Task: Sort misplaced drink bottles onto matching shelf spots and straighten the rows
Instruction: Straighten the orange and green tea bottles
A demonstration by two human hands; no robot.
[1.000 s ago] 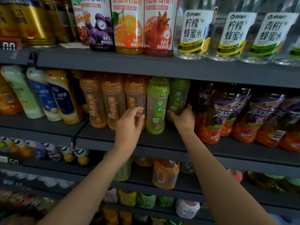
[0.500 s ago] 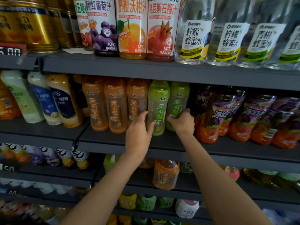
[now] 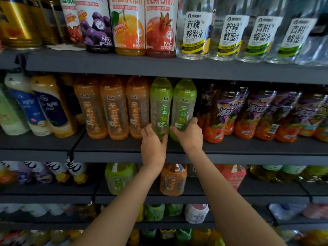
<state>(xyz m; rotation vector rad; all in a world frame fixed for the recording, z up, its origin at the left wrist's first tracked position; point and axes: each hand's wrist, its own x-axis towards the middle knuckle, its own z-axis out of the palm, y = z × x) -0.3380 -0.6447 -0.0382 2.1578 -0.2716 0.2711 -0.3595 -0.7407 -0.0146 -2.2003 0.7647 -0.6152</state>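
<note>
On the middle dark shelf [image 3: 248,148] stand three orange tea bottles [image 3: 113,107] and, to their right, two green tea bottles. My left hand [image 3: 153,146] wraps the base of the left green bottle [image 3: 161,102]. My right hand [image 3: 189,134] grips the base of the right green bottle [image 3: 184,102], which stands beside the first. Both bottles are upright and side by side at the shelf front.
Purple-and-red iced tea bottles [image 3: 248,118] crowd the shelf right of my hands, milk tea bottles [image 3: 51,107] the left. Juice bottles [image 3: 127,25] and clear honey-water bottles [image 3: 229,31] fill the shelf above. An orange bottle [image 3: 173,180] and a green one [image 3: 118,178] stand below.
My left hand has moved right from the orange bottles onto the left green bottle. My right hand has brought the right green bottle forward, level with the other.
</note>
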